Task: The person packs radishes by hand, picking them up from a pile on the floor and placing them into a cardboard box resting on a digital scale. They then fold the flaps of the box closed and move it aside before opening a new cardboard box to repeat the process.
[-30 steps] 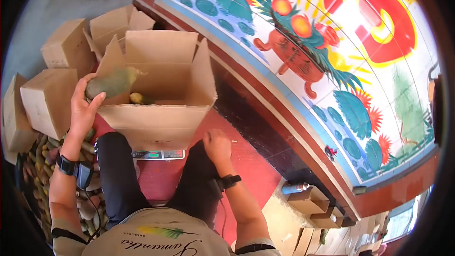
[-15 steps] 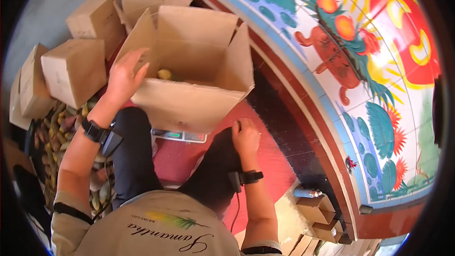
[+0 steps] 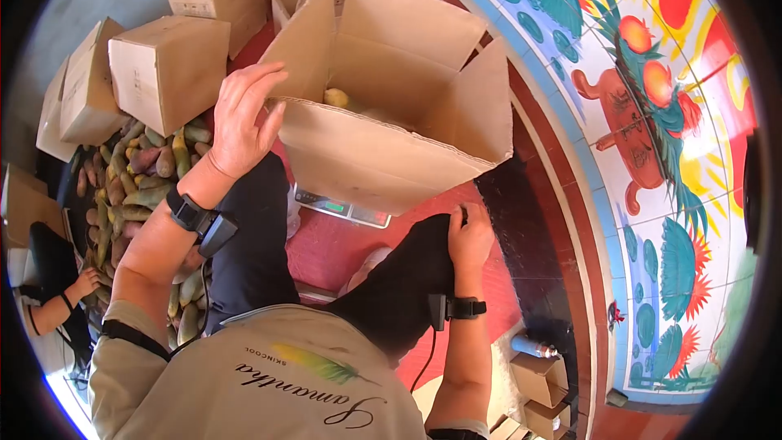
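Observation:
A large cardboard box (image 3: 383,159) with its flaps up stands in front of me, over a digital scale (image 3: 340,209) whose display glows green. Inside, a yellowish rounded piece of produce (image 3: 336,98) shows near the left; the front wall hides much of the bottom. My left hand (image 3: 244,118) is at the box's near left corner, fingers stretched out along the rim and thumb apart. On my right knee rests my right hand (image 3: 471,236), its fingers loosely bent over the dark trousers, with nothing visible in it.
To the left lies a heap of oblong green, yellow and reddish produce (image 3: 134,187). Several cardboard boxes (image 3: 169,69) stand behind it. Another person's hand (image 3: 85,283) is beside the heap. A painted tile wall (image 3: 627,138) curves along the right, with a spray can (image 3: 533,346) near its foot.
The view has shifted, so the box and my knees sit farther right and more of the produce heap shows. Another person's hand has come into view at left. My hands keep nearly the same places.

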